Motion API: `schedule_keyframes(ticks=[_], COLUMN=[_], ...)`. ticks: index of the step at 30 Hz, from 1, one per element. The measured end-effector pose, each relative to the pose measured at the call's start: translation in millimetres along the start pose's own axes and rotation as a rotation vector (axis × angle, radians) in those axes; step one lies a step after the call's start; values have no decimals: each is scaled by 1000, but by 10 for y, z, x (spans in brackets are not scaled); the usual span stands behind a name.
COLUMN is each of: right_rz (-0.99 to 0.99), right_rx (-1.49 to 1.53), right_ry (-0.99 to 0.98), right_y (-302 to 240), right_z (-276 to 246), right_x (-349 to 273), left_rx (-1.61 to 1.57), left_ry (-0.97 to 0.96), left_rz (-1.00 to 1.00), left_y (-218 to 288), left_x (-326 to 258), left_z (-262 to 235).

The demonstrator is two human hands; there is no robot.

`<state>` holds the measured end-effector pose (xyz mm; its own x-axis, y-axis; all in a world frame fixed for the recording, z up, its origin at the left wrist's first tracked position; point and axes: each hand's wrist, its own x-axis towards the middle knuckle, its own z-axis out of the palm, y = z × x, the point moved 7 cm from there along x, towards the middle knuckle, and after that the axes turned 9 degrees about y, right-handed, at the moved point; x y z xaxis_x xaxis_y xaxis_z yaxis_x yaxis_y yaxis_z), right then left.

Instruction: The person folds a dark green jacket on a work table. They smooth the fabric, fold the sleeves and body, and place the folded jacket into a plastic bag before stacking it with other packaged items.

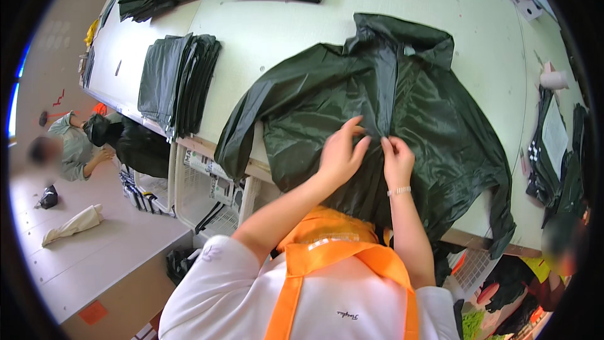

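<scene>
two hands on a dark green raincoat (402, 97), left hand (340, 154) and right hand (397, 160) seemingly pinching its front placket

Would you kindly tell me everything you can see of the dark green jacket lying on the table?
The dark green jacket is of thin, glossy, crinkled fabric. It lies spread front-up on the white table, collar away from the person, one sleeve hanging over the near edge. The left hand and right hand pinch its front opening at the middle.
</scene>
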<state>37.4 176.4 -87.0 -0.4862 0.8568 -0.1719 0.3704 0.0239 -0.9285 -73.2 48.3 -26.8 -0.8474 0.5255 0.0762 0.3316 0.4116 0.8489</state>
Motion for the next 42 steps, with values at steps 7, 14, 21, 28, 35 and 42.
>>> schedule_keyframes(ticks=[7, 14, 21, 28, 35, 42], right_rz=[-138, -410, -458, -142, -224, -118], right_rx=[-1018, -1044, -1229, -264, -432, -208], right_ry=[132, 290, 434, -92, 181, 122], right_y=[546, 371, 116, -204, -44, -126], right_z=[-1546, -1326, -1109, -202, -158, -62], right_x=[-542, 619, 1701, 295, 200, 138], left_rx=[857, 561, 1021, 674, 629, 11], left_ry=[-8, -34, 204, -350, -410, -570], left_rz=[38, 48, 451, 84, -64, -323], left_y=[-982, -1343, -979, -197, -292, -594], left_x=[-605, 648, 1737, 624, 561, 527], left_z=[-886, -527, -227, 457, 670, 718])
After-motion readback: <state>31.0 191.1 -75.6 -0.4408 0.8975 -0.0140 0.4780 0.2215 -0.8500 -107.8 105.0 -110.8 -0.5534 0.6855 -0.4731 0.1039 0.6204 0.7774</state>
